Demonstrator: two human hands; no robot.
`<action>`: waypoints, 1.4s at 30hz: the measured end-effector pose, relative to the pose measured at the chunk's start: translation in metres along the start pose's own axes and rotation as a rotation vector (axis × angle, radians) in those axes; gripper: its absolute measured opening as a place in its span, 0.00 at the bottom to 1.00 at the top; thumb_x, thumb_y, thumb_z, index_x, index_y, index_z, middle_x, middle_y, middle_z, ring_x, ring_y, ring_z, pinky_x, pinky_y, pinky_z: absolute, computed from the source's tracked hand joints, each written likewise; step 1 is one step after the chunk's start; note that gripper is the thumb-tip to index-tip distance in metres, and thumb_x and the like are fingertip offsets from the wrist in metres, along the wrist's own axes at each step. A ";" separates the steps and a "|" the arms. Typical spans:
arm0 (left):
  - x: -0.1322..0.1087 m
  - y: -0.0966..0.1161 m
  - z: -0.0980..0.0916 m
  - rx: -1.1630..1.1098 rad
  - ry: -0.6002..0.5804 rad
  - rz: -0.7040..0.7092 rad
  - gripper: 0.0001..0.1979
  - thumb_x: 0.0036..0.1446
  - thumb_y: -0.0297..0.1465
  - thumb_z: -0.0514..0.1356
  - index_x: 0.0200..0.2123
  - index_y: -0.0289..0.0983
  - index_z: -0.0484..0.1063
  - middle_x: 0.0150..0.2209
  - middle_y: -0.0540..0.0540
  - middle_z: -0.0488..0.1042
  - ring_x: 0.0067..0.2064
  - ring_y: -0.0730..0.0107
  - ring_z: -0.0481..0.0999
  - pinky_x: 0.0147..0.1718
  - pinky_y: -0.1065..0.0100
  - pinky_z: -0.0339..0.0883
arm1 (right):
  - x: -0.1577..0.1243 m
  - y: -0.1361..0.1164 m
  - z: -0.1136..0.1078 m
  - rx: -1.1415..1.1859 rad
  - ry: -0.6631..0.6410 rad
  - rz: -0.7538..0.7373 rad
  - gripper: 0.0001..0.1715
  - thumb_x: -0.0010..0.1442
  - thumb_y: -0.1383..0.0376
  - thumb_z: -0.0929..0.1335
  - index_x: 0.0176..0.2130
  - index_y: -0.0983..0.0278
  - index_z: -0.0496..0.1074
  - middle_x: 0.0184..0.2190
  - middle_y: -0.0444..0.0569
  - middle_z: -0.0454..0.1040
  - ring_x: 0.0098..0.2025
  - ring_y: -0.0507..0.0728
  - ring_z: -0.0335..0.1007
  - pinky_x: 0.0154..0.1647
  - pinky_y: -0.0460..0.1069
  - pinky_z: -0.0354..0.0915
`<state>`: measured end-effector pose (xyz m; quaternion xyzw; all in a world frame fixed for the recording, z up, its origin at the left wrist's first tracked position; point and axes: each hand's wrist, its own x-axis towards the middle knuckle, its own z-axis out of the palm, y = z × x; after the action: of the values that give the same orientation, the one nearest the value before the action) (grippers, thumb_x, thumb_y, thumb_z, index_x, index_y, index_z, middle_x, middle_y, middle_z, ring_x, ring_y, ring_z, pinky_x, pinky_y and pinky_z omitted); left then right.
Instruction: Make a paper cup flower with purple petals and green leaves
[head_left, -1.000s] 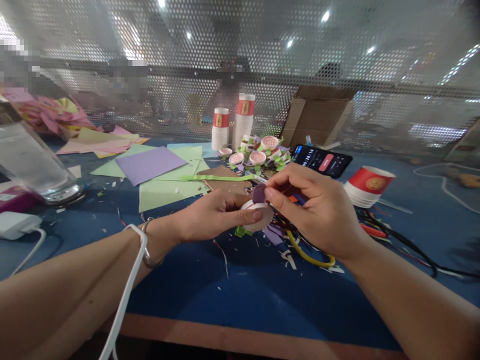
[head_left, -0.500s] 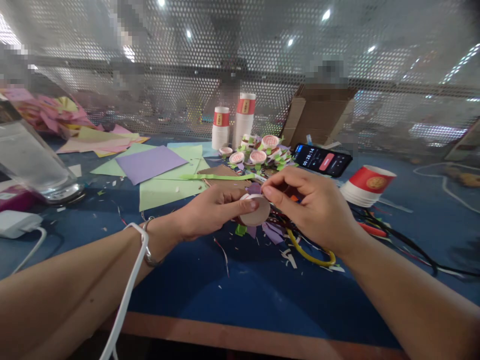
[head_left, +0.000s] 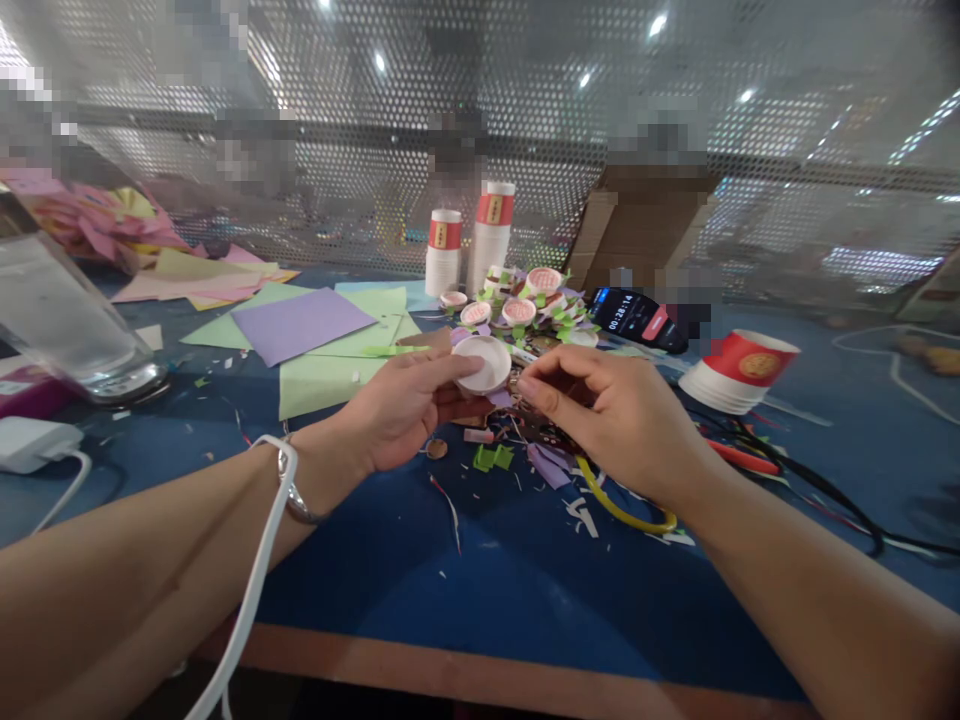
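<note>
A round white paper cup bottom (head_left: pixel 484 366) with purple paper tabs at its edge is gripped by my left hand (head_left: pixel 409 400), the thumb lying across its face. Close to its right rim, my right hand (head_left: pixel 607 405) has thumb and forefinger drawn together in a pinch. Whatever is between those fingertips, if anything, is too small to make out. Behind the hands lies a heap of similar cup bottoms (head_left: pixel 519 312) with green and purple paper tabs. Green scraps (head_left: pixel 493 458) and purple strips (head_left: pixel 550 466) are strewn on the blue tabletop (head_left: pixel 450 610) just below.
Two stacks of paper cups (head_left: pixel 491 235) stand at the back, with another cup stack (head_left: pixel 742 370) tipped at the right. A phone (head_left: pixel 637 318) shows a timer. Coloured paper sheets (head_left: pixel 300 325) and a glass of water (head_left: pixel 75 310) are left. Yellow-handled (head_left: pixel 622 512) tool and black cables (head_left: pixel 810 480) lie right.
My left hand has moved the cup bottom left and up, turning it so that its purple tabs sit elsewhere round the rim. My right hand stays nearly in place, still pinched.
</note>
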<state>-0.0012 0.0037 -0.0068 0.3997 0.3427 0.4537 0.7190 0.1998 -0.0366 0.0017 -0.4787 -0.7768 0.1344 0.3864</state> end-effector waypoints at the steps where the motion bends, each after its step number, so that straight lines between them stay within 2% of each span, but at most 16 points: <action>1: -0.001 -0.001 -0.001 0.009 -0.005 -0.013 0.04 0.61 0.23 0.65 0.36 0.30 0.82 0.35 0.40 0.84 0.33 0.67 0.84 0.36 0.68 0.81 | 0.000 0.000 0.000 0.005 -0.003 0.008 0.11 0.67 0.58 0.71 0.37 0.62 0.79 0.26 0.45 0.76 0.26 0.52 0.66 0.24 0.47 0.60; 7: -0.003 -0.001 -0.004 0.036 -0.024 -0.059 0.04 0.61 0.24 0.66 0.39 0.31 0.81 0.33 0.41 0.84 0.31 0.69 0.84 0.33 0.72 0.81 | 0.000 0.000 0.002 0.052 -0.030 0.024 0.07 0.65 0.62 0.71 0.38 0.62 0.79 0.30 0.46 0.79 0.30 0.54 0.71 0.28 0.48 0.65; 14: -0.004 0.003 0.002 0.048 -0.029 -0.137 0.05 0.62 0.24 0.65 0.36 0.29 0.82 0.31 0.40 0.84 0.28 0.70 0.84 0.28 0.76 0.79 | -0.001 -0.003 0.002 0.055 -0.006 -0.003 0.06 0.64 0.63 0.72 0.35 0.63 0.78 0.27 0.44 0.77 0.27 0.51 0.69 0.26 0.47 0.63; 22: -0.007 0.006 0.006 0.064 0.006 -0.199 0.07 0.64 0.24 0.62 0.37 0.28 0.81 0.29 0.40 0.83 0.26 0.72 0.82 0.28 0.76 0.78 | -0.003 -0.004 0.003 0.065 -0.017 -0.004 0.06 0.64 0.64 0.72 0.34 0.63 0.77 0.28 0.44 0.78 0.28 0.51 0.70 0.27 0.46 0.64; 28: -0.010 0.007 0.012 0.057 0.029 -0.216 0.10 0.66 0.23 0.60 0.33 0.28 0.79 0.26 0.41 0.81 0.23 0.74 0.81 0.22 0.79 0.72 | -0.001 -0.007 0.004 0.114 -0.040 0.032 0.06 0.62 0.65 0.72 0.33 0.64 0.76 0.25 0.43 0.76 0.25 0.50 0.67 0.26 0.46 0.63; 34: -0.010 0.003 0.010 0.021 0.004 -0.188 0.09 0.64 0.22 0.61 0.33 0.28 0.80 0.28 0.42 0.82 0.26 0.72 0.83 0.25 0.78 0.75 | -0.001 -0.008 0.003 0.153 -0.057 0.049 0.08 0.61 0.63 0.72 0.31 0.63 0.75 0.24 0.42 0.74 0.24 0.49 0.65 0.24 0.46 0.61; 38: -0.010 0.004 0.012 0.011 0.052 -0.189 0.08 0.64 0.21 0.61 0.33 0.28 0.80 0.27 0.42 0.82 0.26 0.73 0.83 0.25 0.79 0.75 | 0.000 -0.005 0.003 0.124 -0.063 0.057 0.07 0.61 0.62 0.72 0.32 0.63 0.76 0.24 0.43 0.76 0.25 0.50 0.67 0.24 0.47 0.62; 42: -0.010 0.007 0.015 0.000 0.094 -0.239 0.09 0.66 0.22 0.59 0.34 0.27 0.80 0.26 0.42 0.81 0.23 0.75 0.81 0.19 0.82 0.69 | 0.001 -0.003 0.002 0.078 -0.022 0.049 0.07 0.62 0.62 0.73 0.34 0.63 0.77 0.26 0.43 0.77 0.26 0.50 0.68 0.25 0.46 0.62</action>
<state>0.0051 -0.0076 0.0077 0.3343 0.4216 0.3829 0.7510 0.1966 -0.0370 0.0025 -0.4809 -0.7632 0.1792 0.3927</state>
